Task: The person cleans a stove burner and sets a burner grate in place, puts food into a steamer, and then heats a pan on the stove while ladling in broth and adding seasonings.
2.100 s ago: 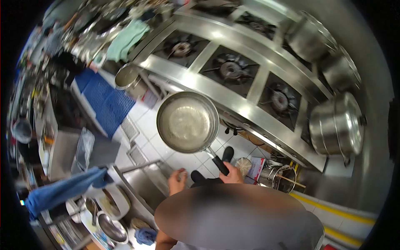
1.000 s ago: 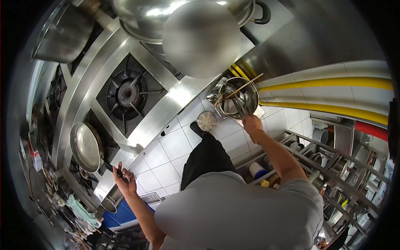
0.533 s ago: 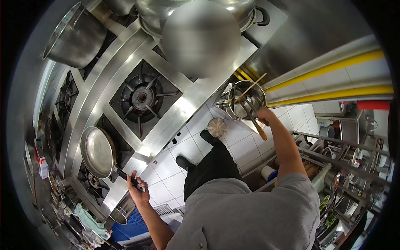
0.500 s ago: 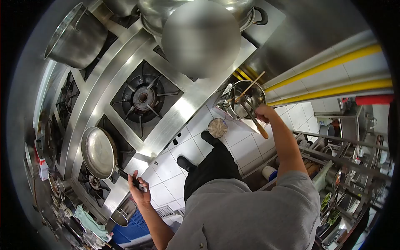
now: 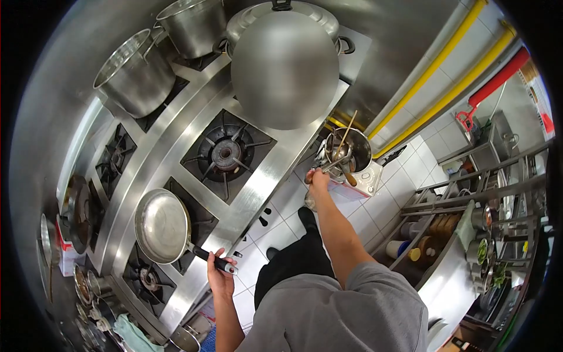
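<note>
At the far side of the stove (image 5: pixel 258 188), a tall pot (image 5: pixel 138 76) is seen. Over the stove's near-left burners, the pan (image 5: pixel 163 226) is held out by its black handle, which is grasped in the left hand (image 5: pixel 220 278). A lidded pot (image 5: pixel 284 13), partly blurred, is set at the stove's right end. Well apart from the left, the right hand (image 5: pixel 318 179) is closed on a metal utensil (image 5: pixel 333 166), reaching into the utensil pot (image 5: pixel 359 149) just beside the stove.
</note>
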Demonstrator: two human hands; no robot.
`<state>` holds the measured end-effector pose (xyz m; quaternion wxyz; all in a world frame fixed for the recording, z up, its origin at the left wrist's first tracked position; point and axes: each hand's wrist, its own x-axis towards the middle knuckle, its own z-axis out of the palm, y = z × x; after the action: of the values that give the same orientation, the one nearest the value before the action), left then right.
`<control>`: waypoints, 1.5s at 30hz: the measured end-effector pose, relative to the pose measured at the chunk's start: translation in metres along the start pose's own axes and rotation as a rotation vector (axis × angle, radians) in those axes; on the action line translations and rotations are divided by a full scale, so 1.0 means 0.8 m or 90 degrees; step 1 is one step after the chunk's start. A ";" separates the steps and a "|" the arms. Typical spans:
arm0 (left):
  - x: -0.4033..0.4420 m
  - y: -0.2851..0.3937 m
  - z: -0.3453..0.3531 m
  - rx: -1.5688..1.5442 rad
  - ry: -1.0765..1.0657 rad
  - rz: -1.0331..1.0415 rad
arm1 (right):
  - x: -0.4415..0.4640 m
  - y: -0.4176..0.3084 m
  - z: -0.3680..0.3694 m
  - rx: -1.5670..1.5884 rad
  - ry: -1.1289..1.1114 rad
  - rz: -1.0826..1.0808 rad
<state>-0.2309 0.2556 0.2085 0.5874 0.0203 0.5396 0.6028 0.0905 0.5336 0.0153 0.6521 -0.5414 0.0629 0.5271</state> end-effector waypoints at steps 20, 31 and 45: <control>0.039 0.013 -0.005 -0.129 0.137 0.093 | -0.401 -0.109 -0.041 -0.306 -0.318 -0.419; 0.017 0.162 0.045 0.128 0.031 0.229 | -0.392 -0.221 0.392 -0.528 -0.679 -0.487; 0.070 0.299 0.236 0.082 -0.104 0.219 | -0.396 -0.053 0.874 -1.069 -0.850 -0.426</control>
<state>-0.2876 0.4799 0.4145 0.5153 0.1986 0.5163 0.6545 -0.3576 0.8837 0.5330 0.0924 -0.4079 -0.8227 0.3850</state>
